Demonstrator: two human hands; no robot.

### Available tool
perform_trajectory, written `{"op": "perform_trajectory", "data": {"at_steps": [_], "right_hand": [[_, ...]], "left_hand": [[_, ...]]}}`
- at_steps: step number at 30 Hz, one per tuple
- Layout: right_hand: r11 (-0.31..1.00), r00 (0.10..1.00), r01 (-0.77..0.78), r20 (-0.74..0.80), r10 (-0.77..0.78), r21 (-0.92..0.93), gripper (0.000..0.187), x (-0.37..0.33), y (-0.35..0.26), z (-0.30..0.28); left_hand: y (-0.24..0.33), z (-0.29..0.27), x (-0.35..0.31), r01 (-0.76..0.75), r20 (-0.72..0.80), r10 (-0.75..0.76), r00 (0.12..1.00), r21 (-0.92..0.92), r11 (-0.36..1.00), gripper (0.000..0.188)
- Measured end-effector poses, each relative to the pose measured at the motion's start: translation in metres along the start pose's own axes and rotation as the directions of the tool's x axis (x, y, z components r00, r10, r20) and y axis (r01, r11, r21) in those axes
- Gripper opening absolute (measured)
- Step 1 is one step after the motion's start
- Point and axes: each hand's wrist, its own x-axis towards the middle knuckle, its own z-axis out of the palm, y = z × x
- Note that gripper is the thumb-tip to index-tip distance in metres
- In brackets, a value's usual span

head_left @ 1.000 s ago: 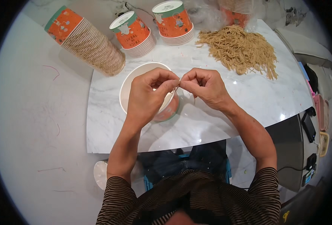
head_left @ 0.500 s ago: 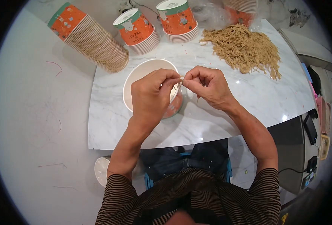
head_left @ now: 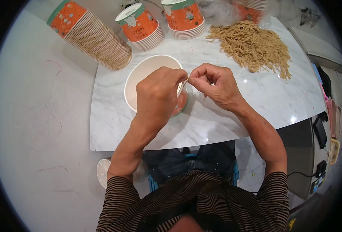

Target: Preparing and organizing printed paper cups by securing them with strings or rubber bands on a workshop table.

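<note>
A white-lined paper bucket (head_left: 148,66) with an orange and green outside lies tilted on the marble-patterned table, its mouth toward me. My left hand (head_left: 155,94) reaches across the mouth, with thumb and forefinger pinched at the right side of the rim. Just right of it, my right hand (head_left: 220,88) is closed in a pinch, fingertips nearly touching the left ones. Between them shows a short piece of tan cord (head_left: 187,79) at the rim. The left hand hides part of the bucket, and the cord's path through the rim is too small to make out.
A heap of tan cords (head_left: 252,48) lies at the table's far right. Two upside-down stacks of orange buckets (head_left: 142,31) stand at the back. A long leaning stack (head_left: 95,38) is at the far left, beside the white wall. Clear plastic wrapping (head_left: 219,13) lies behind.
The view has shifted slightly, so the table sits a little higher in the picture. My left fingertips have lifted a bit at the rim; both hands keep pinching there.
</note>
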Motion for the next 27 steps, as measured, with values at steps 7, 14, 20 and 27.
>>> {"op": "perform_trajectory", "data": {"at_steps": [7,14,20,27], "right_hand": [[0.997,0.997,0.074,0.001,-0.074,-0.037,0.013,0.002,0.006,-0.004],[0.999,1.0,0.011,0.001,-0.011,0.041,0.011,0.002,0.001,0.0],[0.994,0.991,0.072,-0.122,-0.061,0.085,0.007,0.0,0.005,0.004],[0.969,0.971,0.212,-0.085,-0.224,-0.131,0.013,0.0,0.006,-0.006]], "left_hand": [[-0.003,-0.01,0.008,0.231,0.268,-0.198,0.943,-0.1,0.968,0.006],[-0.023,-0.02,0.023,0.636,0.63,-0.308,0.713,-0.397,0.662,0.022],[-0.032,-0.016,0.023,0.754,0.712,-0.277,0.646,-0.535,0.382,0.025],[-0.03,-0.013,0.023,0.771,0.707,-0.311,0.636,-0.557,0.309,0.025]]}}
